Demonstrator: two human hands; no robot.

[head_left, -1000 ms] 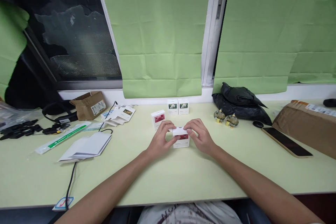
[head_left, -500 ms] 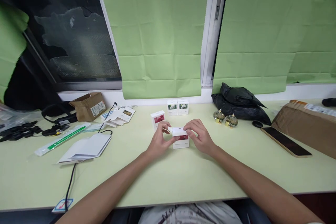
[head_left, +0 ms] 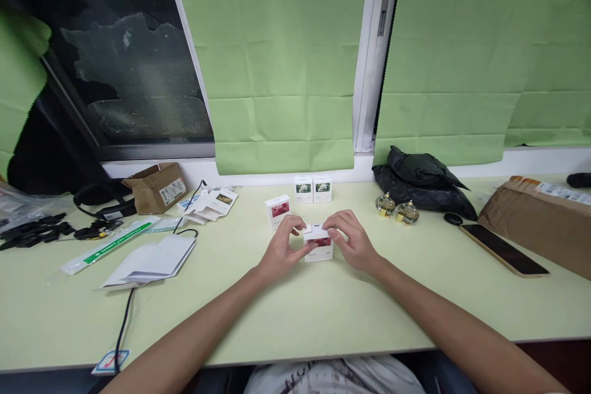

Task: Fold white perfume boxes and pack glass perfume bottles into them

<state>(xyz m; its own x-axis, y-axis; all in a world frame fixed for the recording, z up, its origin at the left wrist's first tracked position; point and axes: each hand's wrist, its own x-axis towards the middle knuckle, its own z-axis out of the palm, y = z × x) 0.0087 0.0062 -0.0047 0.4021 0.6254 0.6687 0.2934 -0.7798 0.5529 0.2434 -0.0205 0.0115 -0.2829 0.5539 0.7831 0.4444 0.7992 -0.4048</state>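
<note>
A pale green table [head_left: 295, 320] ran the width of the scene, its far edge near a white sill below the window [head_left: 143, 80]. Green curtains [head_left: 281, 68] covered much of the glass; the bare pane at far left showed dark. The box [head_left: 319, 253], white with a red picture, stood on the table near the middle, between the two hands. The left hand [head_left: 282, 248] held its left end, thumb on the near face, fingers bent over the top by a small flap. The right hand [head_left: 353, 241] held the right end, thumb and fingers curled close at the top corner.

A second box [head_left: 278, 212] stood just beyond the left hand, and two white boxes [head_left: 313, 189] stood side by side farther back. To the right lay two bottles [head_left: 397, 209], black bags [head_left: 425, 188], a mouse [head_left: 453, 218], a phone [head_left: 504, 250] and a brown carton [head_left: 538, 225]. On the left were folded paper [head_left: 159, 257] across a black cable [head_left: 124, 320], a green-striped packet [head_left: 115, 243], flattened packaging [head_left: 217, 203] and an open carton [head_left: 157, 189] by the sill.
</note>
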